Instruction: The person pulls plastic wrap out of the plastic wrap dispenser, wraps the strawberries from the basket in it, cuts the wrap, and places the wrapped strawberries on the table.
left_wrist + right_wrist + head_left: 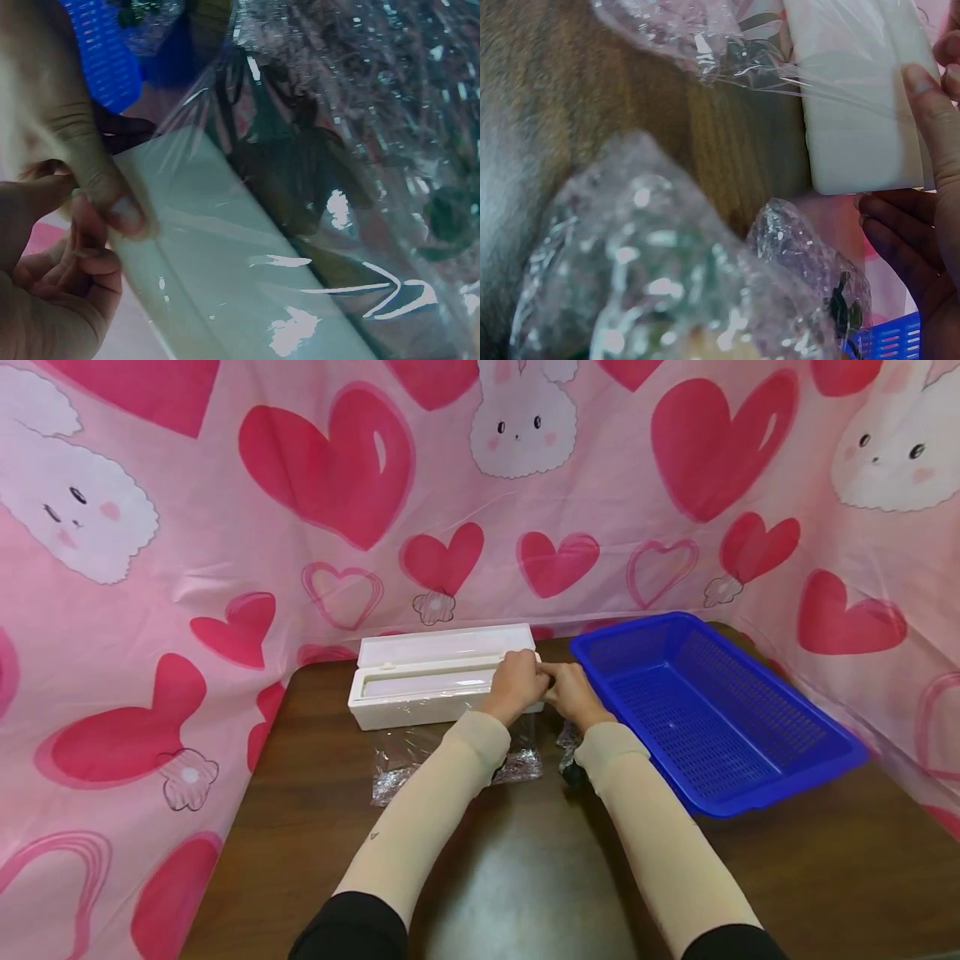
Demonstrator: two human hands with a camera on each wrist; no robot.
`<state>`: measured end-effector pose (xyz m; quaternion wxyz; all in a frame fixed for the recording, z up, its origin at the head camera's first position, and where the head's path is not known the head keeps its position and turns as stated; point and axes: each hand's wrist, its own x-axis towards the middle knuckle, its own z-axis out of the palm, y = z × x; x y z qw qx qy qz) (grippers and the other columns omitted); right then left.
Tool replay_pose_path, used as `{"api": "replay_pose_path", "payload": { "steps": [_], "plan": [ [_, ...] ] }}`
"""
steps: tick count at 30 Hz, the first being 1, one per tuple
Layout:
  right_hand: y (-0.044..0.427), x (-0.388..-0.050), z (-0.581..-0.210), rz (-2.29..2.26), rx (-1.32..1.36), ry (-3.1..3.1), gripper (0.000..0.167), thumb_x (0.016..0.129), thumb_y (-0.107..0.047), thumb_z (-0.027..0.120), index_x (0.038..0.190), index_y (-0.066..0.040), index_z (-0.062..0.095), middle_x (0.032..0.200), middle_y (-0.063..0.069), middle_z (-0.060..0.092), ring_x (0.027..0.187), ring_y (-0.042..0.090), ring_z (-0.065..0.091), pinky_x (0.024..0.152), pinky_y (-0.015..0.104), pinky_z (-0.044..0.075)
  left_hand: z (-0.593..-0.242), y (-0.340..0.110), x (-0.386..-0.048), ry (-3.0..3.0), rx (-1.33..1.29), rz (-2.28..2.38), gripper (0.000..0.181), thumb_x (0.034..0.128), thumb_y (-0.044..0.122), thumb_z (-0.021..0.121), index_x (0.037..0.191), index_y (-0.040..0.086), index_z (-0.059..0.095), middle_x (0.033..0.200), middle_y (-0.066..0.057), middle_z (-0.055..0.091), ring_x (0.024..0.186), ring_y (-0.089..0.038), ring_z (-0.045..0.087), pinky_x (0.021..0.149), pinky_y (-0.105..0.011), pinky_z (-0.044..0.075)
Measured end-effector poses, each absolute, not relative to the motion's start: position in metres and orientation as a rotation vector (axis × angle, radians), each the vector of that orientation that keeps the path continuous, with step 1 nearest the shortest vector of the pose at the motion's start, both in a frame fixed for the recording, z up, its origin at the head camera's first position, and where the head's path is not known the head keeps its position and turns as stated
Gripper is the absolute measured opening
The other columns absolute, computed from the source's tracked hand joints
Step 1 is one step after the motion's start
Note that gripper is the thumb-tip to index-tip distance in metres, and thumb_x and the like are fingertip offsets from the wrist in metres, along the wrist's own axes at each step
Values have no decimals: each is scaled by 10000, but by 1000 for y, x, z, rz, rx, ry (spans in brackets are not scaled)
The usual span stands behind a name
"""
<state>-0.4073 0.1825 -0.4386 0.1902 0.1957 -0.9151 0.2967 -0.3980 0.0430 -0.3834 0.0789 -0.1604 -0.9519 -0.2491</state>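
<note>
A white cling film dispenser [420,706] stands at the back of the table with its lid [446,646] raised. Clear cling film [408,747] hangs over its front, and a crumpled part lies on the table. My right hand [576,695] grips the dispenser's right end, the thumb pressing film against its front and the other fingers behind the end. At the same corner is my left hand [516,683], its fingers [94,262] curled near the dispenser's edge and close to the right hand. Whatever lies between the left fingertips is hidden.
A blue plastic basket [780,789] sits on the right of the brown table [300,827]. Things wrapped in clear crinkled film [660,277] lie near the right wrist; one shows green inside. A pink heart-and-rabbit cloth [555,502] hangs behind.
</note>
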Motion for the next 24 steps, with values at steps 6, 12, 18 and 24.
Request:
{"api": "replay_pose_path", "payload": {
  "steps": [6,12,18,24],
  "plan": [
    [182,-406,-436,857,534,-2591,408,806,-66,819,1209,-97,761,825,75,720,703,219,587,658,373,471,-385,38,-396,-2828,-439,-777,353,889,113,671,605,129,461,628,-7,457,596,-182,453,528,-308,376],
    [179,-405,-433,877,514,-2648,509,835,-271,866,1300,-126,716,749,60,676,647,189,520,608,316,413,-383,26,-394,-2885,-389,-757,213,903,144,688,716,122,588,724,-21,583,665,-196,536,576,-333,438],
    [181,-406,-429,877,489,-2655,683,785,-412,882,1370,-145,654,964,167,747,701,240,516,661,356,421,-371,-25,-395,-2873,-272,-874,90,830,113,747,774,69,694,882,-110,702,870,-286,642,778,-388,538],
    [188,-401,-428,883,459,-2685,715,792,-415,868,1399,-126,624,1159,216,721,731,273,508,761,404,426,-374,-140,-383,-2840,-191,-909,136,872,141,771,855,16,718,888,-151,711,924,-336,629,847,-437,511]
  ]
}}
